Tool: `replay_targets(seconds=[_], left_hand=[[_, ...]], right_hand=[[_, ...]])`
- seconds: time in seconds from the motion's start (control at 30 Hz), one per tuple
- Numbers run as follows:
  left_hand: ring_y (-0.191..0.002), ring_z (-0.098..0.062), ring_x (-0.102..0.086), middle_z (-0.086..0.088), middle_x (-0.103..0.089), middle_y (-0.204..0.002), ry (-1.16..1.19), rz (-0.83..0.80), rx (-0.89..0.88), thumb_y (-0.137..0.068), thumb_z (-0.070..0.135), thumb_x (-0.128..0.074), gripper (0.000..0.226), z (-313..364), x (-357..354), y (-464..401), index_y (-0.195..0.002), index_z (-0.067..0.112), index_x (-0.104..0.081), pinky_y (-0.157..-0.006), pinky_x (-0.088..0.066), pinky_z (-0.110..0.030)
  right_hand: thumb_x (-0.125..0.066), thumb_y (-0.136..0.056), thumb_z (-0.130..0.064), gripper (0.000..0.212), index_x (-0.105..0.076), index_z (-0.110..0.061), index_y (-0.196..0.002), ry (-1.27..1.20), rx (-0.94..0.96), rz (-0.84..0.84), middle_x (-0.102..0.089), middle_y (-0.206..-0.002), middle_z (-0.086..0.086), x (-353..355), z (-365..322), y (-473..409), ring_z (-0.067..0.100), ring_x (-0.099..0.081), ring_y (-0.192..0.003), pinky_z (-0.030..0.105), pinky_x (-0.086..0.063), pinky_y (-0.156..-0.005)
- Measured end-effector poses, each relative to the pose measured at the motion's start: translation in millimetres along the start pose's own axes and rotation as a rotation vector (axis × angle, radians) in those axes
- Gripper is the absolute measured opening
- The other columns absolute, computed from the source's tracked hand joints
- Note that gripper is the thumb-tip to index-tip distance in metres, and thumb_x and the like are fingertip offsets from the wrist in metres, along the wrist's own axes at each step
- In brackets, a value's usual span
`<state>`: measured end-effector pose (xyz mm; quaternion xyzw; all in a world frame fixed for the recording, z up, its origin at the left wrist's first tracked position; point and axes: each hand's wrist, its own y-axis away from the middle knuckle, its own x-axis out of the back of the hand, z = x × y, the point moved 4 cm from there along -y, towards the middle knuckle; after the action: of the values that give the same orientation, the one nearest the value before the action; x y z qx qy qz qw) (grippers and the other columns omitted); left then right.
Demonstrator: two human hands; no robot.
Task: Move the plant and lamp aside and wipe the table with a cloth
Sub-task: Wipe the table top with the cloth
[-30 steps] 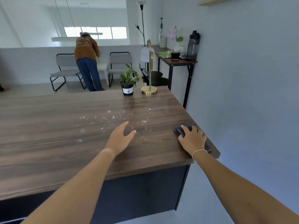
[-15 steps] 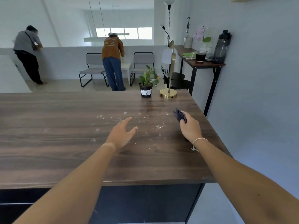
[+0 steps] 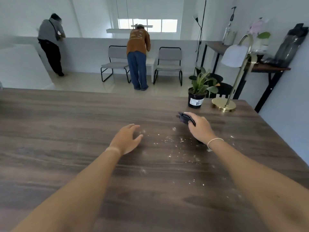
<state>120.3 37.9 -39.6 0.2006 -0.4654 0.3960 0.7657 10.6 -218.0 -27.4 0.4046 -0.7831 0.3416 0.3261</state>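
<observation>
Head view shows the right hand (image 3: 199,127) clamped on a dark cloth (image 3: 185,117) right of centre, the left hand (image 3: 126,138) spread and empty. A wide sweep could clip the plant (image 3: 198,93) or lamp (image 3: 224,105) at upper right, or scatter the crumbs (image 3: 173,139) off the table (image 3: 66,123).

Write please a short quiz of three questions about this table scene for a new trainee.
1. True or false: the right hand holds a dark cloth.
2. Which stands closer to the table's right edge: A) the potted plant, B) the lamp?
3. What lies scattered on the wood between the left hand and the right one?

Key: 1 true; 2 B; 3 white crumbs.
</observation>
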Motion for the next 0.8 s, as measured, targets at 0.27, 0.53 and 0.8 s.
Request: replay_targets(seconds=[0.27, 0.53, 0.8], left_hand=[[-0.144, -0.024, -0.023, -0.004, -0.03, -0.154, -0.162, 0.007, -0.015, -0.092, 0.041, -0.044, 0.054, -72, 5, -27, -0.141, 0.02, -0.04, -0.118, -0.014, -0.035], [-0.147, -0.02, -0.013, 0.002, -0.018, -0.159, -0.255, -0.015, -0.051, -0.095, 0.042, -0.033, 0.055, -78, -2, -36, -0.146, 0.024, -0.026, -0.12, -0.008, -0.035], [-0.147, -0.02, -0.01, 0.001, -0.014, -0.159, -0.3, -0.042, -0.052, -0.096, 0.041, -0.028, 0.054, -77, -4, -34, -0.148, 0.024, -0.021, -0.12, -0.007, -0.035]], right_hand=[[-0.046, -0.087, -0.009, 0.044, -0.053, -0.026, -0.127, 0.12, 0.214, -0.098, -0.061, -0.128, -0.001, -75, -61, -62, 0.033, -0.051, -0.111, 0.041, -0.039, -0.097], [-0.048, -0.083, -0.019, 0.041, -0.057, -0.033, -0.121, 0.197, 0.261, -0.223, -0.048, -0.139, -0.005, -120, -80, -60, 0.028, -0.045, -0.121, 0.038, -0.032, -0.095], [-0.04, -0.08, -0.012, 0.044, -0.059, -0.027, -0.117, 0.07, 0.527, -0.4, -0.051, -0.137, -0.001, -86, -64, -7, 0.016, -0.048, -0.123, 0.031, -0.031, -0.106]])
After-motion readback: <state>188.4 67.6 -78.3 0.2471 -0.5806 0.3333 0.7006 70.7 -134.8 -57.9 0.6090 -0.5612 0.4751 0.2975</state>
